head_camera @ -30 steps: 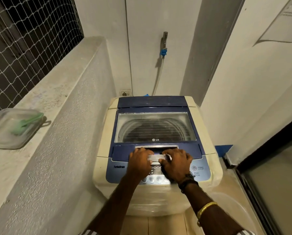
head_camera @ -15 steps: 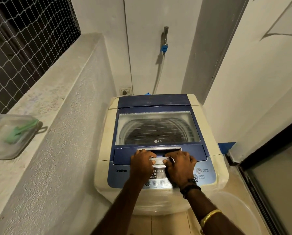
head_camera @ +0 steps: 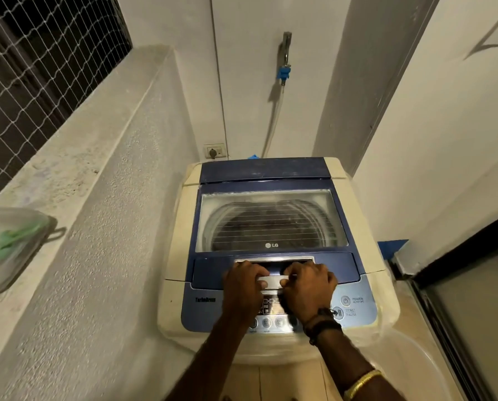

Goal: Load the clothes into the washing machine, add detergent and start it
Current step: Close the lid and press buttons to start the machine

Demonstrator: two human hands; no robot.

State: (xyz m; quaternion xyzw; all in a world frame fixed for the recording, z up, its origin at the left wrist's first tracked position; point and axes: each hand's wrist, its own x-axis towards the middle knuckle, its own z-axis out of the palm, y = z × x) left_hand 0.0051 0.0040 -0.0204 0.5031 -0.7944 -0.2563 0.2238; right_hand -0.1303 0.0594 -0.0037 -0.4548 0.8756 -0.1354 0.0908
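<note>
1. While the washer (head_camera: pixel 273 250) stands on the floor in the corner between the ledge (head_camera: pixel 77 180) and the right wall, its lid (head_camera: pixel 270 218) lies shut; the drum shows dimly through the window, its contents unclear.
2. The left hand (head_camera: pixel 243 287) and right hand (head_camera: pixel 310 287) rest at the lid's near edge, fingers (head_camera: pixel 288 282) curled around the silver handle (head_camera: pixel 273 280), above the control panel (head_camera: pixel 273 311).
3. Handling, as judged: the lid is stiff, hinged at the far edge and light enough to lift; the centred handle is the proper hold, since the window looks fragile.
4. A clear tub (head_camera: pixel 9 244) holding a green scoop (head_camera: pixel 13 240) sits on the ledge's near end.
</note>
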